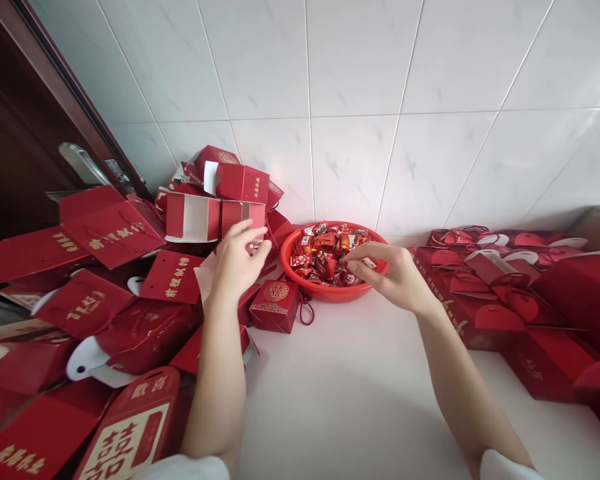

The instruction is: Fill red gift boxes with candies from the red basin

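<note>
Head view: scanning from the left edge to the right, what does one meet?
Jumbled pile of red boxes → left hand, over the pile's right part → red bowl of wrapped sweets → right hand, at the bowl's right side → grouped red boxes.

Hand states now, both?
Left hand: open, by a red box.
Right hand: fingertips at the wrapped sweets in the red basin; can't tell whether its grip holds one.
</note>
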Available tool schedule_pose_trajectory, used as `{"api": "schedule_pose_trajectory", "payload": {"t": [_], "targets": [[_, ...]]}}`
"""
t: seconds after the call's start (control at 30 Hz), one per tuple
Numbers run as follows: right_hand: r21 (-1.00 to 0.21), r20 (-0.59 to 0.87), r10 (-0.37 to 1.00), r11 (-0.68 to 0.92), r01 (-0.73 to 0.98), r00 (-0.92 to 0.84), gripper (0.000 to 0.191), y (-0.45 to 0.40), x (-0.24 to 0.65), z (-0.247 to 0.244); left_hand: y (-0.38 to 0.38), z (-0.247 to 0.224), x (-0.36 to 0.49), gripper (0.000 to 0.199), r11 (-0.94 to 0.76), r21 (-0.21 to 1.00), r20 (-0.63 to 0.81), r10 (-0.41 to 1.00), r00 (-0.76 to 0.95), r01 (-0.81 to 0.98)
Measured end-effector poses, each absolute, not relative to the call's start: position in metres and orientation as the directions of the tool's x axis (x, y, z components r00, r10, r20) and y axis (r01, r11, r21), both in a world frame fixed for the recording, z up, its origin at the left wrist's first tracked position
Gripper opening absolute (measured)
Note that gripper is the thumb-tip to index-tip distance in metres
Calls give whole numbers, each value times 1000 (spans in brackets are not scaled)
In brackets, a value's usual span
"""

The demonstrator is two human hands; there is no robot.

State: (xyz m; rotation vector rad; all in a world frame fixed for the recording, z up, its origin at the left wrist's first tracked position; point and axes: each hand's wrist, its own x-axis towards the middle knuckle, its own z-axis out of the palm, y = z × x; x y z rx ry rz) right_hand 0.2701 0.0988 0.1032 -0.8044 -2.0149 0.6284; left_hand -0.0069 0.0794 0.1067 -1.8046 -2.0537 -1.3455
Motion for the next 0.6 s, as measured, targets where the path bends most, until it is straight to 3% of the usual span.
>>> {"api": "schedule_pose_trajectory", "payload": {"t": [0.2,0.43,0.6], "targets": [[-679,516,715,677,283,-472,13,95,280,103,106,94,15,57,-59,644,534,749,-392,763],[-676,518,729,669,309,-447,14,98,290,103,105,96,18,49,-31,668,515,740,-432,743],[-662,569,731,679,318,-376,14,100,287,102,77,107,38,40,-232,657,589,752,-297,717]]}}
